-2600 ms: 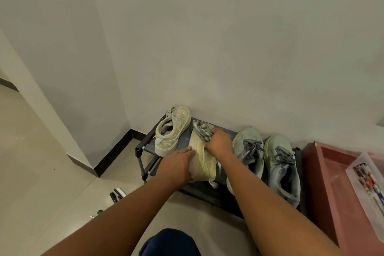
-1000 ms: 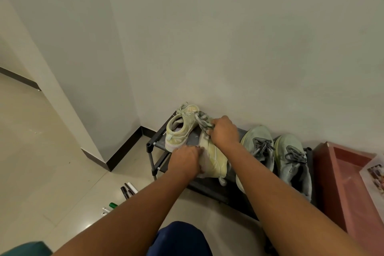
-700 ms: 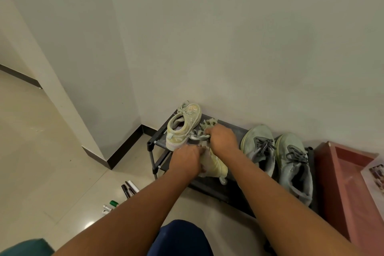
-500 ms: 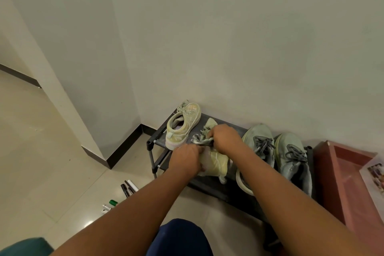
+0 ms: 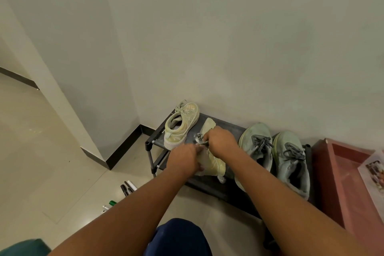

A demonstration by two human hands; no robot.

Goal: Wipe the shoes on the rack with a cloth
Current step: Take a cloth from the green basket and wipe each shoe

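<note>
While the second pale yellow shoe lies tipped on the dark rack, we judge the step in hand to be the wiping of that shoe, with its mate standing upright just beside it at the rack's left end. Our left hand rests on the near side of the shoe; its fingers are hidden behind the knuckles, so we cannot tell how far that grip is curled or whether it clasps the shoe or only steadies it. Our right hand is curled tight round a small grey-white cloth, a bunch of which shows at the thumb side, pressed to the shoe's upper.

The next move, in our judgement, calls for drawing the cloth along the upper toward the toe while the left hand keeps the shoe from sliding on the shelf. The two grey-green sneakers to the right, toes to the wall, appear untouched, so a good share of the task remains.
</note>
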